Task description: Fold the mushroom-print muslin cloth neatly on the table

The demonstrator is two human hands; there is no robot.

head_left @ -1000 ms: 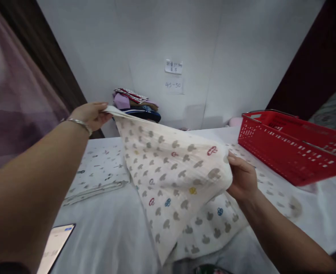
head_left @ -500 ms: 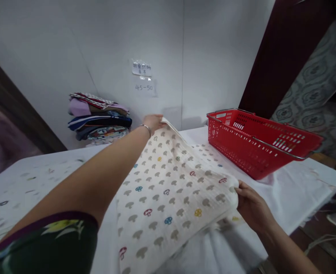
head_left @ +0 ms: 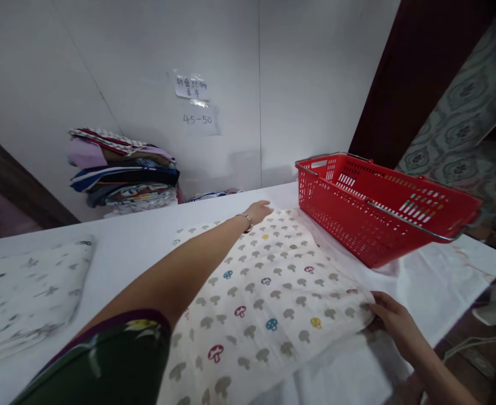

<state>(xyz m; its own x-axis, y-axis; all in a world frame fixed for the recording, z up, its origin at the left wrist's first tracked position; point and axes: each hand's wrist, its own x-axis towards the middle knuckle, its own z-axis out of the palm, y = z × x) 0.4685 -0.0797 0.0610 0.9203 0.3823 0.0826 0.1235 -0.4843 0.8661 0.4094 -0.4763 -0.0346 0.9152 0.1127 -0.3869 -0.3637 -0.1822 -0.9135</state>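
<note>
A white cloth [head_left: 279,281] printed with grey and coloured mushrooms lies spread over the white table in front of me, a little rumpled toward its right side. My left hand [head_left: 258,212], with a bracelet at the wrist, reaches across to its far edge; the fingers are closed at the far corner, partly hidden from view. At the near right corner, my right hand [head_left: 393,318] pinches the cloth between thumb and fingers. My left forearm covers part of the cloth's left side.
A red plastic basket [head_left: 370,225] with metal handles stands right of the cloth. Folded fabrics form a stack [head_left: 125,169] by the wall at the back left. A folded patterned cloth [head_left: 32,287] lies on the table's [head_left: 117,247] left. Paper labels [head_left: 197,120] hang on the wall.
The mushroom cloth, raised and slanted before, now lies lower and flatter. My left hand has carried its far corner right and down toward the table. My right hand keeps its corner.
</note>
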